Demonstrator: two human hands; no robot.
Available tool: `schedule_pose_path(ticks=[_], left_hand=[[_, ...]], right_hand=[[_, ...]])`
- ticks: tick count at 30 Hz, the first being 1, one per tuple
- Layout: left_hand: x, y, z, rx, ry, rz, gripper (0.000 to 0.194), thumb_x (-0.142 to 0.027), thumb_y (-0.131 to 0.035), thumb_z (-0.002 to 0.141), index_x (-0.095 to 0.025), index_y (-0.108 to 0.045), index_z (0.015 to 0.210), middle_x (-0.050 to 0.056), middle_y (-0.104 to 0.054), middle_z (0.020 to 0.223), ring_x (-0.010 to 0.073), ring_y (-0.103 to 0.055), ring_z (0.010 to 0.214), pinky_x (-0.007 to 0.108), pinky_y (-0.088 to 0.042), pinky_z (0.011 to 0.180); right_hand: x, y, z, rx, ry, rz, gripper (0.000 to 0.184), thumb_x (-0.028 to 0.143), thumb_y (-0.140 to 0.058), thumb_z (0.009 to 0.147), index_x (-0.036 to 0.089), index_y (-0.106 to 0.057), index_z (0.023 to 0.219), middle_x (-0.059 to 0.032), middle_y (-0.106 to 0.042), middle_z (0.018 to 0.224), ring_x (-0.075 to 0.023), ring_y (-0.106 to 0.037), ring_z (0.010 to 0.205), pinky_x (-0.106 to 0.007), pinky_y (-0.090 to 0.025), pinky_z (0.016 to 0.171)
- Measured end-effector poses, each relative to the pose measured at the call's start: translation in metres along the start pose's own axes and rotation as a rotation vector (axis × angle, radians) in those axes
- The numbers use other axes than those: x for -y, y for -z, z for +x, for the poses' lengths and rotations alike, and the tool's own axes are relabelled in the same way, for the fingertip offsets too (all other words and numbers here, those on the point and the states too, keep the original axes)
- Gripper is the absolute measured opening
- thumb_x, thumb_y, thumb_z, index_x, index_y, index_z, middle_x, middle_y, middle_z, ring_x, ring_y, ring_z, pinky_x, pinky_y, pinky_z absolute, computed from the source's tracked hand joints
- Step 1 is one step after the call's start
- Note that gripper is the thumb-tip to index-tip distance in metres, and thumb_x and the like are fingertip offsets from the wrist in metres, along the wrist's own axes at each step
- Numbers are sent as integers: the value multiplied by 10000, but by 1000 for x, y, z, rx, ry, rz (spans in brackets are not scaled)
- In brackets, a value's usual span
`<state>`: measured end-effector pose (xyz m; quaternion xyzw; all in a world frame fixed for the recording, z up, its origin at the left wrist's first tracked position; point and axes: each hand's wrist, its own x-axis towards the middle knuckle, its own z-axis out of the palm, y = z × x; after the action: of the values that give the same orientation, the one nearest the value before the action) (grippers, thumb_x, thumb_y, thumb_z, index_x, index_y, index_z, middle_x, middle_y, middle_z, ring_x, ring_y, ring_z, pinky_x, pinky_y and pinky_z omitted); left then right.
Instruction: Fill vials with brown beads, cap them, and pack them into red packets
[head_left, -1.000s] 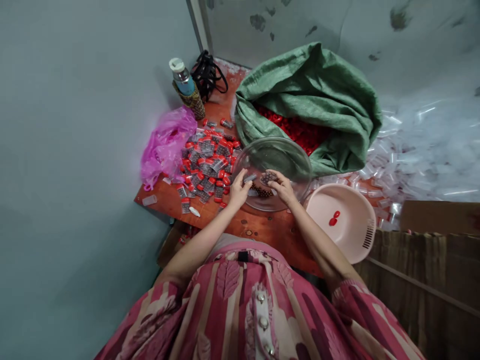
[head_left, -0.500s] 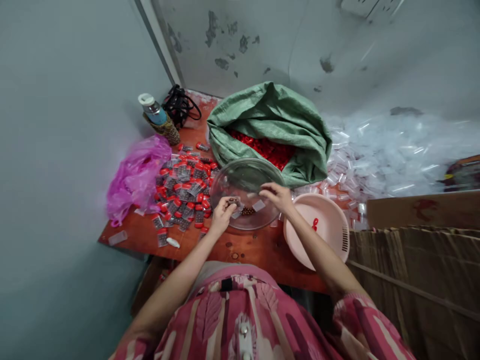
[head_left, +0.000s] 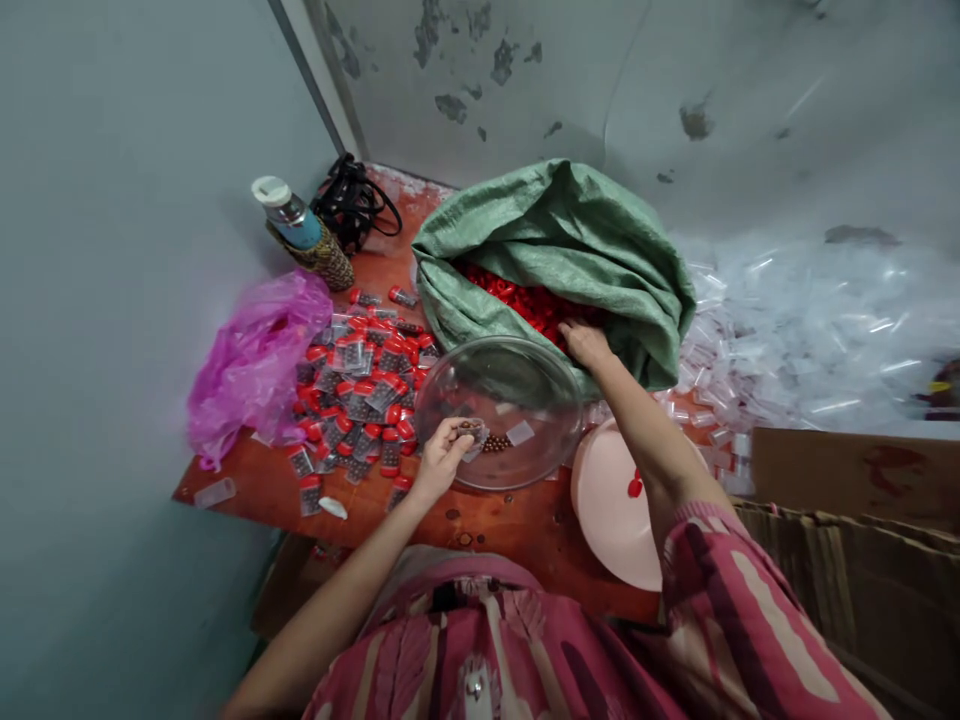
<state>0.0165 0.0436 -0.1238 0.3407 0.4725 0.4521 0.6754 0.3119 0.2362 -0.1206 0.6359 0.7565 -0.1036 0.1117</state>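
Observation:
My left hand (head_left: 444,455) is closed on a small clear plastic container (head_left: 471,432) with dark brown beads in it, above the near left side of a clear round basin (head_left: 532,470). Small brown balls (head_left: 496,443) and loose clear pieces lie in the basin. My right hand (head_left: 586,343) reaches into a green woven sack (head_left: 465,235), among glossy red caps (head_left: 517,297); its fingertips are partly buried there, so I cannot make out what they hold. Left of the basin lies a pile of filled clear containers with red caps (head_left: 367,390).
A pink plastic bag (head_left: 255,350) and a bottle (head_left: 296,225) in a woven sleeve stand at the left, by black straps (head_left: 356,205). A pale pink basin (head_left: 611,500) sits under my right forearm. Clear empty containers (head_left: 810,320) heap up at the right, behind cardboard (head_left: 840,480).
My right hand has gone from above the clear basin, forward and right, into the sack of red caps. My left hand still holds the container over the basin. The view has shifted slightly.

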Motion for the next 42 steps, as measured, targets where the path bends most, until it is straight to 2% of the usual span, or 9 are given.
schedule_pose_path(ticks=[8,12,16,21,25,30,33,37,42], left_hand=[[-6,-11,0,-58,34,-49,373,-367,-660,703,-147,-570,990,70,-684,875,177,-655,793,341,-539,756],[-15,-9,-7,-63,33,-86,399,-370,-678,683,-145,-561,991,80,-683,904,191,-662,788,361,-542,747],[-19,-2,-19,-116,20,-62,401,-364,-683,682,-140,-571,997,77,-678,898,190,-657,808,355,-537,760],[-15,5,-30,-144,32,-89,418,-374,-686,675,-140,-572,1002,78,-679,897,191,-657,797,355,-543,744],[-12,2,-33,-140,54,-117,418,-371,-696,663,-141,-570,989,68,-682,884,189,-657,802,348,-550,730],[-11,-6,-32,-122,47,-116,408,-372,-699,658,-144,-570,970,57,-682,852,177,-657,767,365,-554,736],[-10,-10,-30,-99,42,-97,415,-372,-693,668,-143,-565,989,60,-684,858,182,-659,776,370,-556,738],[-13,-14,-33,-68,35,-71,387,-360,-676,694,-143,-565,995,58,-684,844,177,-662,766,355,-555,740],[-11,-9,-37,-105,22,-82,378,-348,-675,702,-148,-562,1003,60,-679,888,182,-662,808,357,-553,761]], right_hand=[[-13,3,-6,85,17,-118,337,273,-340,897,166,-531,1154,-141,-639,1041,-220,-596,908,-276,-424,732],[-4,2,-6,95,5,-159,383,237,-306,900,151,-474,1233,-175,-618,1084,-234,-609,913,-295,-441,716],[4,7,-1,138,51,-198,371,158,-290,884,156,-545,1154,-175,-609,1111,-228,-613,940,-307,-449,747],[7,12,-6,190,136,-241,318,175,-361,872,132,-570,1108,-181,-631,1085,-225,-592,1011,-312,-434,819],[8,9,-15,197,114,-248,360,199,-379,867,123,-509,1194,-186,-641,1066,-224,-623,947,-318,-456,772],[2,5,-18,177,51,-233,307,191,-391,855,137,-621,1052,-182,-632,1088,-235,-610,986,-308,-458,771],[2,2,-20,175,55,-214,307,185,-384,875,128,-600,1086,-181,-628,1110,-223,-595,1024,-292,-451,779],[9,-1,-19,222,51,-188,280,160,-377,902,73,-597,1052,-202,-664,1006,-204,-624,955,-305,-433,789],[6,-9,-9,256,46,-192,364,98,-259,920,-59,-587,905,-224,-642,999,-205,-543,1083,-380,-341,873]])
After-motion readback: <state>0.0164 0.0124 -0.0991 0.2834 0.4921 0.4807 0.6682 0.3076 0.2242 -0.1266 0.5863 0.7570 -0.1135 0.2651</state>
